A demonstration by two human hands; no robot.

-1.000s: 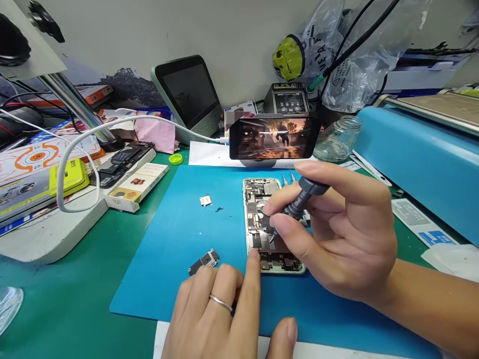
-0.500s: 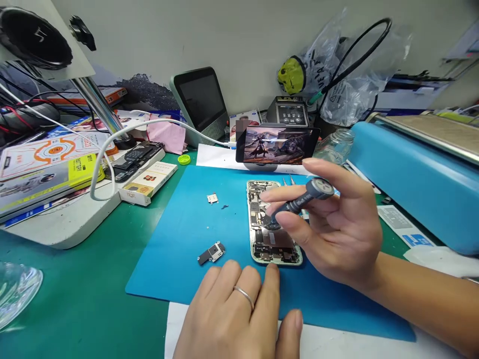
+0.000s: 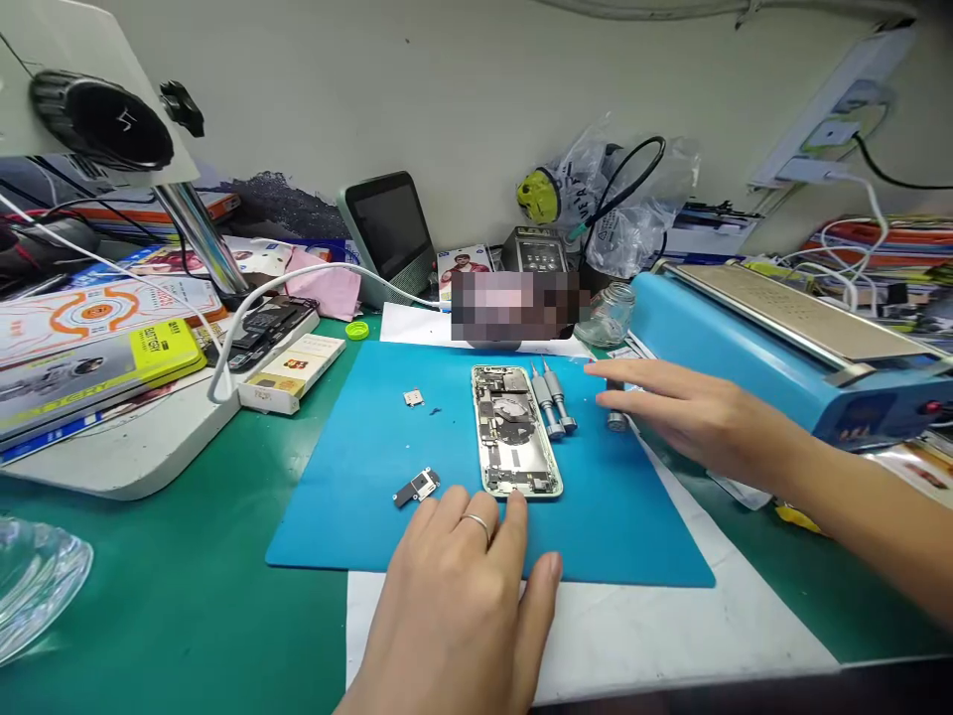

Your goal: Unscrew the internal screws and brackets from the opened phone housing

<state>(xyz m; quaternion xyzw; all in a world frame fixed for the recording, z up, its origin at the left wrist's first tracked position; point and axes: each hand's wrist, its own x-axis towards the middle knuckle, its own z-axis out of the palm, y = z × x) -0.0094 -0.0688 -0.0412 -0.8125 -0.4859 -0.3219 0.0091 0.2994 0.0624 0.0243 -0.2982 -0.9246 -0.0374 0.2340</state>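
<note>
An opened phone (image 3: 513, 432) with its circuit boards bare lies upright on a blue mat (image 3: 357, 497). My left hand (image 3: 462, 596) rests flat on the mat, fingers stretched out, fingertips touching the phone's near end. My right hand (image 3: 685, 412) reaches out to the right of the phone, fingers extended and open, lying over a grey screwdriver (image 3: 616, 421) whose round end shows beneath them. Two more grey screwdrivers (image 3: 552, 397) lie side by side just right of the phone. A small removed part (image 3: 415, 487) and a tiny plate (image 3: 412, 398) sit on the mat to the left.
A blue machine (image 3: 745, 348) stands at the right. Behind the mat are a blurred phone on a stand (image 3: 513, 303), a glass jar (image 3: 607, 316) and a smart display (image 3: 387, 233). A cigarette box (image 3: 294, 369), a white stand base (image 3: 119, 447) and a glass dish (image 3: 34, 586) are left.
My right hand lifted the screwdriver off the phone, moved right and opened over it by the mat's right side. The view pulled back and up; my left hand stayed at the phone's end.
</note>
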